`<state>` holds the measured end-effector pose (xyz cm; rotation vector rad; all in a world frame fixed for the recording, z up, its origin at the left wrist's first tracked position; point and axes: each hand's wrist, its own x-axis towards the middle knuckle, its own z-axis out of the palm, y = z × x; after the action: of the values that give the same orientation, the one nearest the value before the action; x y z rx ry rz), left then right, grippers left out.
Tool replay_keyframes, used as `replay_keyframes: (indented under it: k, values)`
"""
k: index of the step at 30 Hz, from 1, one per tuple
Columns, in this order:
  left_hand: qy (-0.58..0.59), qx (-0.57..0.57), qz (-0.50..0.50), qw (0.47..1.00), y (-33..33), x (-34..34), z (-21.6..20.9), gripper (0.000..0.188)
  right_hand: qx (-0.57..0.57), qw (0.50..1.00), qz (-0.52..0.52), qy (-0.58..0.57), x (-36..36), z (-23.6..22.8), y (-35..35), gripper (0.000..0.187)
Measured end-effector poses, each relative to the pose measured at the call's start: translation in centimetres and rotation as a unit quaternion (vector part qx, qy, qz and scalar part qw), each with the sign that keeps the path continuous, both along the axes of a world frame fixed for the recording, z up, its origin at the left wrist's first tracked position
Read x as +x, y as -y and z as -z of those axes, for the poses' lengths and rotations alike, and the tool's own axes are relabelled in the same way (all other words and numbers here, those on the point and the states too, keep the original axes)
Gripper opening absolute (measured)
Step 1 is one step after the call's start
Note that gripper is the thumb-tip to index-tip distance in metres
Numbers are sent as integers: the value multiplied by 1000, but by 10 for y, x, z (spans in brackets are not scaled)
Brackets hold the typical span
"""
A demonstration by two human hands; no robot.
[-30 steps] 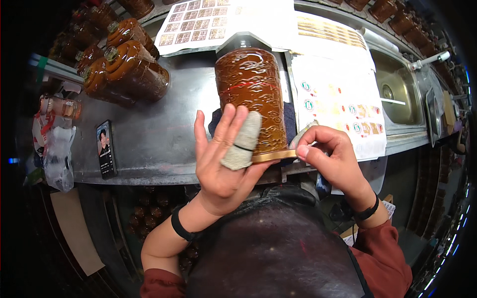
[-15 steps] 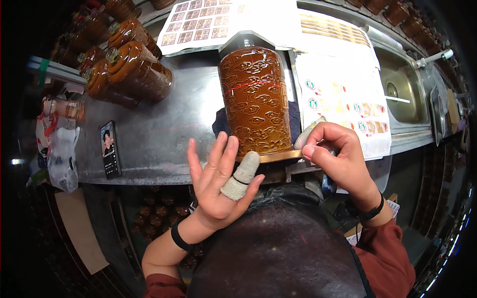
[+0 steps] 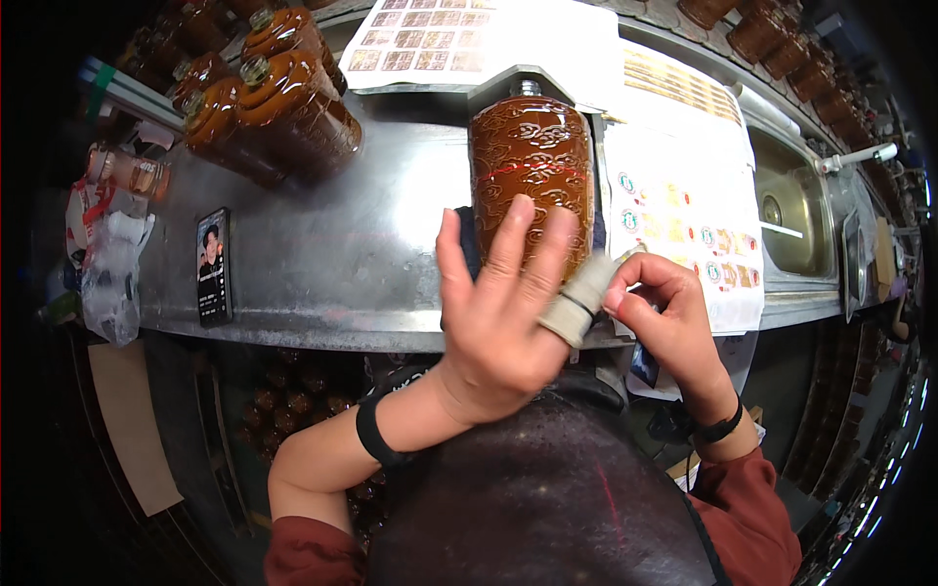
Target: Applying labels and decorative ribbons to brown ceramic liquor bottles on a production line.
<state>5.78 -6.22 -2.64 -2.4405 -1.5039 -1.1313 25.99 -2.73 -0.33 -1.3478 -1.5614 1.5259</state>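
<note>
A brown glazed bottle [image 3: 532, 146] with raised cloud patterns lies with its neck away from me, over a dark cloth. A thin red line of light crosses it. My left hand [image 3: 508, 322] is spread over the bottle's near end, its fingers apart, and hides the base. A grey cloth sleeve [image 3: 578, 301] with a black band covers its index finger. To the right of the base, my right hand [image 3: 669, 317] has thumb and forefinger closed together. Whatever is in that pinch is too small or hidden to make out.
Brown bottles [image 3: 293, 107] stand at the far left of the metal bench [image 3: 391, 205]. A phone [image 3: 213, 264] and a plastic bag [image 3: 115, 269] lie left. Printed label sheets [image 3: 674, 146] cover the right side beside a sink [image 3: 796, 195]. A grey angled bracket [image 3: 489, 90] surrounds the bottle's neck.
My left hand has moved right and over the bottle's near end, covering the gold band seen there before. My right hand stays pinched near the same spot. The whole view has shifted slightly.
</note>
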Motion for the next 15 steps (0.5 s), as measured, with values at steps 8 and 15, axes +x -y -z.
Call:
replay_keyframes:
  k: [8,15]
  values:
    - [168,-80,41,982,6,-34,15,60,-31,999,-4,-5,-3,-20,3,6]
    - [76,-91,44,992,40,-49,27,56,-29,999,6,-38,-4,-21,1,5]
